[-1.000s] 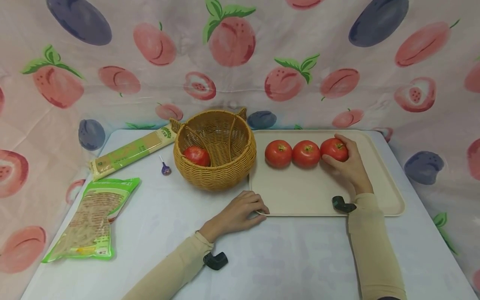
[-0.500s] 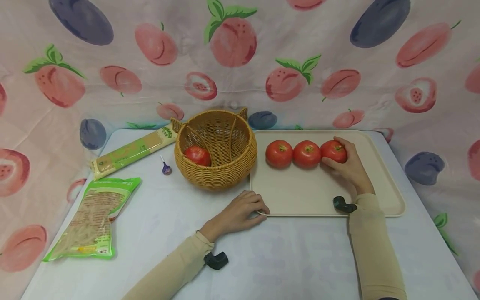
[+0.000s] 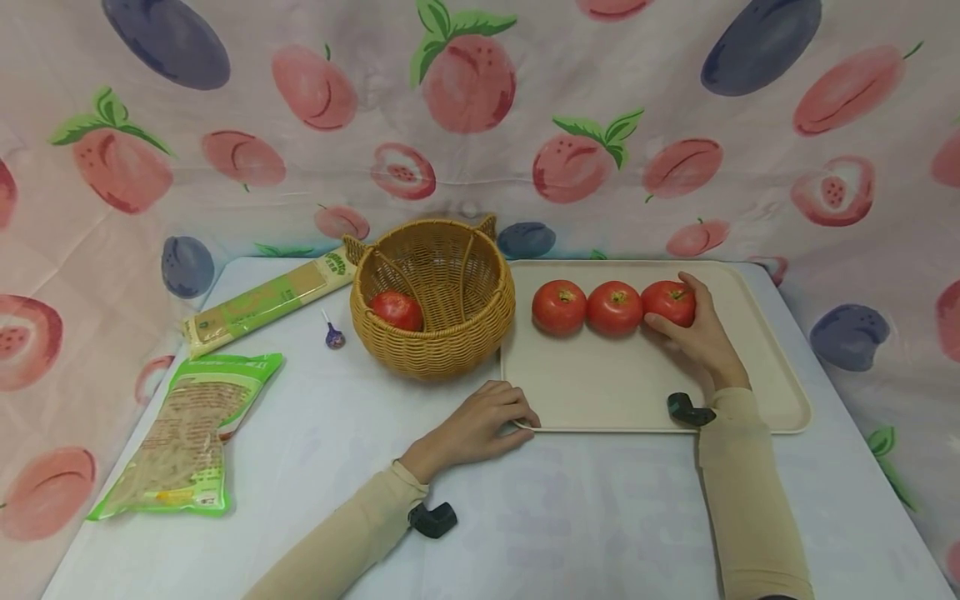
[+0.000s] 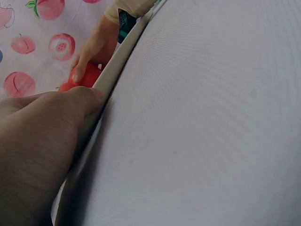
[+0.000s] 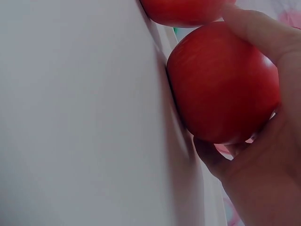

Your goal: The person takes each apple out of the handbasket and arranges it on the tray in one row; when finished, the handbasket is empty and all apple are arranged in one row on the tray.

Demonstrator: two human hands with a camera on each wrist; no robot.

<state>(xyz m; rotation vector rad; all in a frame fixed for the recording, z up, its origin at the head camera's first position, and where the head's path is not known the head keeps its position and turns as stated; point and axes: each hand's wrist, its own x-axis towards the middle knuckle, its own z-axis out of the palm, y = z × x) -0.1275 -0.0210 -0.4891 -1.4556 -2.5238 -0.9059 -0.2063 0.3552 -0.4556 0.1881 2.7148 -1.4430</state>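
Basically, right hand [image 3: 703, 335] had fingers curved round the rightmost tomato [image 3: 664, 302], right of frame centre on the tray [image 3: 592, 383]. Likely firm, slick, bruisable; sides were best hold. Left hand [image 3: 480, 423] apparently pinched the tray's rim, underside hidden.

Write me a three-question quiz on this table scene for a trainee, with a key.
1. How many tomatoes sit in a row on the tray?
2. True or false: the left hand grips a tomato.
3. What does the right hand grip? A: the lollipop; B: the row's middle tomato; C: the row's end tomato, farthest from the wicker basket.

Key: 1, three; 2, false, it touches the tray's edge; 3, C.
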